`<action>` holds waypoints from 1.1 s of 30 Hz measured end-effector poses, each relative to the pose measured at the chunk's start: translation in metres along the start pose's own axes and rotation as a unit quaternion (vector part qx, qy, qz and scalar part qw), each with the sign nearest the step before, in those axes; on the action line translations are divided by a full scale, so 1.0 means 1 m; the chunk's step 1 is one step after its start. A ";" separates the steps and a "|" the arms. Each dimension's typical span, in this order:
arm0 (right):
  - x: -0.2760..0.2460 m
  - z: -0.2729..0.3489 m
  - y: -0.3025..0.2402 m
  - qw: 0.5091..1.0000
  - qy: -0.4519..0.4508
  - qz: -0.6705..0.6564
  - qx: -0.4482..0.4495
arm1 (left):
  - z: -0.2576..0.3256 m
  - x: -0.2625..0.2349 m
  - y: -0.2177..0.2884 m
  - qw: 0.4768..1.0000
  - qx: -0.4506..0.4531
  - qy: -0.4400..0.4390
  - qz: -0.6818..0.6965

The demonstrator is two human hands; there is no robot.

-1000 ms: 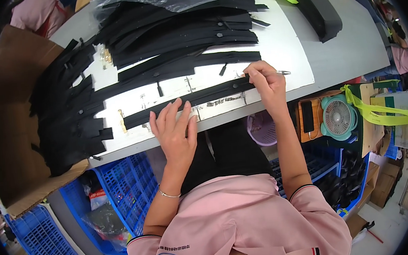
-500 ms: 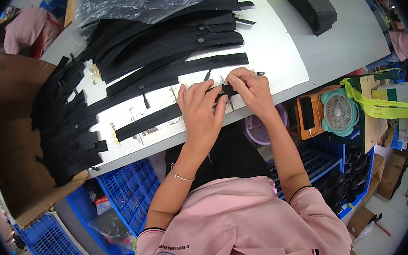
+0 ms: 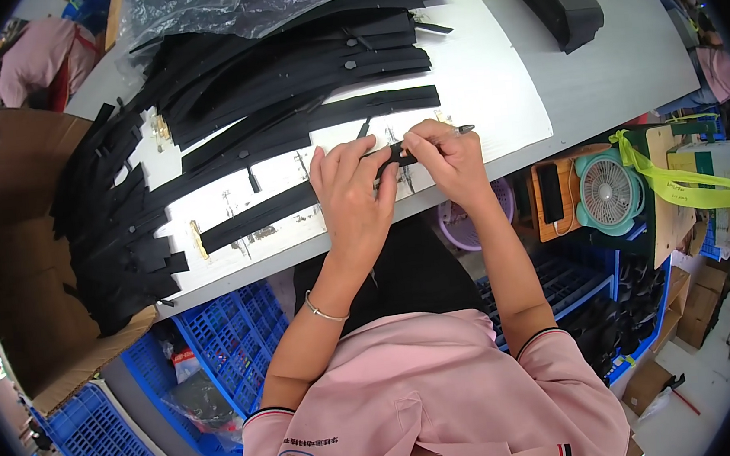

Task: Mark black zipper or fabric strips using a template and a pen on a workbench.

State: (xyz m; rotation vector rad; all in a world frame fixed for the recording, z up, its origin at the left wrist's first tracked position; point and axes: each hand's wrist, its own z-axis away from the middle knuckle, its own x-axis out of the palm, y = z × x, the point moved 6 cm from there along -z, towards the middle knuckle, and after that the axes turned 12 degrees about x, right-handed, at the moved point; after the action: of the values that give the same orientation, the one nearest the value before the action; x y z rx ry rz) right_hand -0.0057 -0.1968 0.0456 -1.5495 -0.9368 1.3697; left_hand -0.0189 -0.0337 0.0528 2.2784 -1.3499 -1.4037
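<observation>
Both hands meet at the near edge of the table (image 3: 619,58), over a white sheet (image 3: 492,87), and are pinched together on one long black zipper strip (image 3: 260,215) that runs from under the fingers away to the left hand's side. The left hand (image 3: 349,190) lies flat across the strip with its fingers pressing it down, while the right hand (image 3: 445,156) grips the strip's end between thumb and fingertips, a thin pen-like tool (image 3: 463,130) sticking out just beyond its knuckles. The work looks early to midway, as a judgement: only this one strip is in hand, and a large heap of black zipper strips (image 3: 282,79) lies fanned out just past the hands and spilling off to the left toward a cardboard box (image 3: 20,258). No separate finished pile can be told apart from the heap. Below the right forearm sit a small green fan (image 3: 610,198) and a blue crate (image 3: 236,343)
</observation>
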 end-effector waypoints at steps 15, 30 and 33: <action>0.004 0.001 -0.005 0.992 -0.042 0.082 -0.088 | 0.003 -0.010 -0.003 1.000 0.012 0.017 0.005; 0.021 -0.004 -0.029 0.971 0.019 0.205 -0.119 | -0.007 -0.112 -0.108 0.988 -0.029 0.059 -0.139; 0.024 -0.010 -0.026 0.960 0.045 0.253 -0.112 | -0.006 -0.123 -0.088 0.979 0.015 0.123 -0.163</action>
State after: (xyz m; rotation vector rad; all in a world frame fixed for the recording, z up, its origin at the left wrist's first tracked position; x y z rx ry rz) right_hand 0.0075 -0.1663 0.0612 -2.1089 -0.6790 1.5581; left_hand 0.0205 0.1084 0.0887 2.6799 -0.9638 -1.1317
